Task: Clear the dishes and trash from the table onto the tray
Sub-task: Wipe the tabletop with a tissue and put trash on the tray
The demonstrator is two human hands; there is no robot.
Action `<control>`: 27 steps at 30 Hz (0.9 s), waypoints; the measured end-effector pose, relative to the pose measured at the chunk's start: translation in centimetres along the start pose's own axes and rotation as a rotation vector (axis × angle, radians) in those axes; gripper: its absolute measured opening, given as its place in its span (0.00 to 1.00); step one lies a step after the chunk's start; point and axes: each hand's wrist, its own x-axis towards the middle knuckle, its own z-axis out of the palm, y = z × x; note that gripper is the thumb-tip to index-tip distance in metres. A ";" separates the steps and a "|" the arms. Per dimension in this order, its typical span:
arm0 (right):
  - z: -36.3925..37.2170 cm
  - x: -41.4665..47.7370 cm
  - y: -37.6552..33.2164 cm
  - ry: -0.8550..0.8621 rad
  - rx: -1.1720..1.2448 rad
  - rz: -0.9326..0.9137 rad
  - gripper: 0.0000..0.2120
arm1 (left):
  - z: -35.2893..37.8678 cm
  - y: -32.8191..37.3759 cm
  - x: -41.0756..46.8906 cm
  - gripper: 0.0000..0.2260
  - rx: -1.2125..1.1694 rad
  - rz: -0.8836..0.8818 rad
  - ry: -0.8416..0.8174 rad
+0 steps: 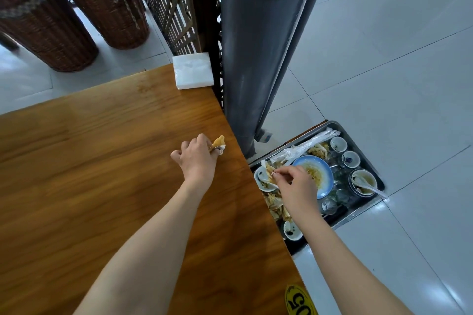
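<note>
While the left hand gripped a soiled napkin wad near the table edge, the right hand pinched a scrap over the crowded tray below. Risk: released trash could bounce off piled dishes onto the floor.

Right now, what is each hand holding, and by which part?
The left hand pinches a crumpled dirty napkin by its near end. The right hand: cannot tell.
</note>
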 end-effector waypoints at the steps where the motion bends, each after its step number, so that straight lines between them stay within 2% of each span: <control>1: -0.1 0.0 0.0 0.006 0.012 0.005 0.02 | -0.2 0.2 0.0 0.09 -0.055 -0.043 -0.009; 7: -1.1 -0.1 -0.9 0.044 0.061 -0.004 0.02 | -2.0 1.1 -0.8 0.17 -0.271 -0.256 -0.132; 13: -2.0 -1.4 -2.1 0.112 0.164 0.028 0.03 | -4.7 3.0 -3.1 0.19 -0.724 -0.476 -0.195; 19: -3.7 -3.7 -2.1 0.167 0.225 0.040 0.05 | -7.3 4.7 -6.5 0.20 -0.923 -0.494 -0.267; 27: -7.6 -7.3 -1.5 0.228 0.272 0.036 0.06 | -9.3 7.6 -12.2 0.20 -1.014 -0.412 -0.295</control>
